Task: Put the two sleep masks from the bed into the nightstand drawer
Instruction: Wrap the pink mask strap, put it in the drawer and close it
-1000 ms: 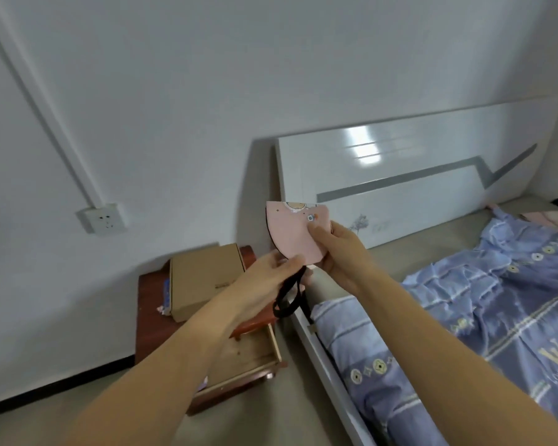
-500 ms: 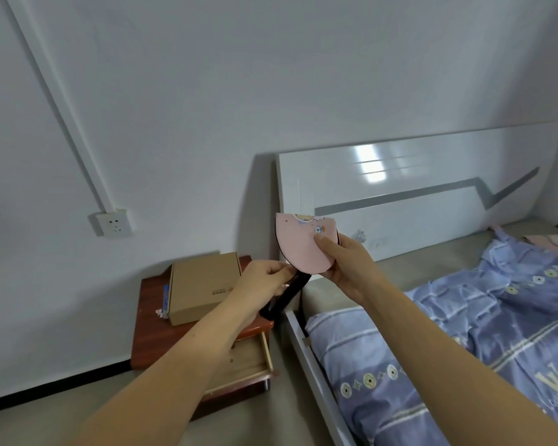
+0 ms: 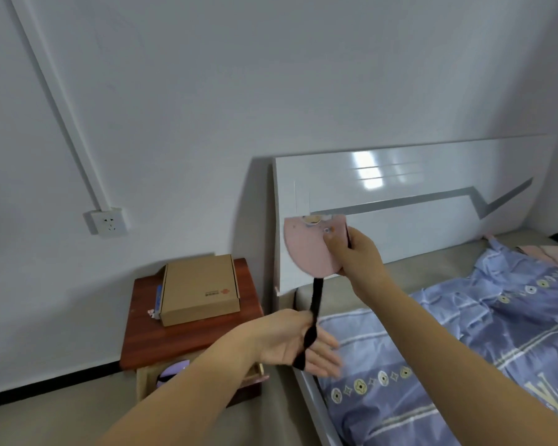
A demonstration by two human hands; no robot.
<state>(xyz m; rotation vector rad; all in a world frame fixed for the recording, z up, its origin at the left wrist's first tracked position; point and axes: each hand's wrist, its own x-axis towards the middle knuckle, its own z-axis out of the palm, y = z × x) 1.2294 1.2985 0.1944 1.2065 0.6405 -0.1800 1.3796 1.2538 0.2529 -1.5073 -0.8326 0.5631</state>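
Since half a second ago the left hand (image 3: 290,341) has dropped away from the pink sleep mask (image 3: 310,249) and drawn its black elastic strap (image 3: 313,317) down into a taut line. Its fingers are spread and loosely open, palm facing up and right, with the strap running across the palm and hooked near the thumb; the forearm reaches in from the lower left, crossing over the open nightstand drawer (image 3: 255,376). The right hand (image 3: 355,252) pinches the folded mask between thumb and fingers, which are closed on its right edge, holding it upright in front of the white headboard (image 3: 432,217), with the arm stretching in from the lower right above the blue quilt (image 3: 464,349). A pale lilac sleep mask (image 3: 171,373) is partly visible inside the drawer. On the red-brown nightstand (image 3: 187,336) sits a cardboard box (image 3: 200,288).
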